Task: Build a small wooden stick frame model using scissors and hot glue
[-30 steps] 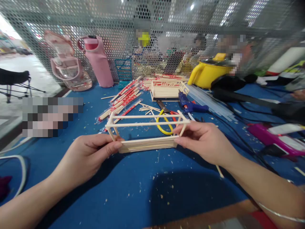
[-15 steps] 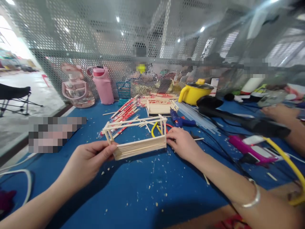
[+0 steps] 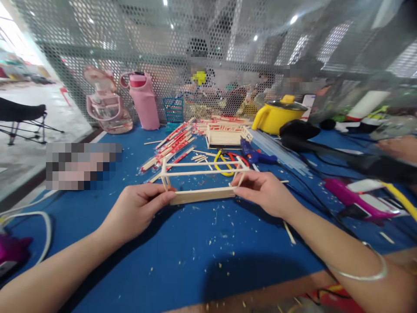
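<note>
Between my two hands is a small wooden stick frame (image 3: 203, 196), with a panel of sticks along its bottom and thin posts and rails above. My left hand (image 3: 138, 208) pinches its left end, thumb in front. At the right end, the thumb and fingers of my right hand (image 3: 265, 191) close on the lower corner. Just behind the frame lie yellow-handled pliers (image 3: 223, 169), partly seen through it, and a blue glue gun (image 3: 257, 154). Farther back stands a second stick frame (image 3: 224, 138) of similar make. Red-and-white packets of sticks (image 3: 172, 150) lie to its left.
A pink bottle (image 3: 145, 102), a clear bottle (image 3: 109, 111) and a yellow pot (image 3: 280, 116) line the back by the mesh panel. Clear glue sticks (image 3: 282, 152), a black-handled tool (image 3: 339, 152) and a magenta device (image 3: 361, 198) lie right. Another person's hand (image 3: 399, 145) shows at far right.
The frame has tilted so its bottom panel looks narrower, and it sits slightly more to the right. My right hand has shifted its grip around the right corner. The camera view has tilted downward.
</note>
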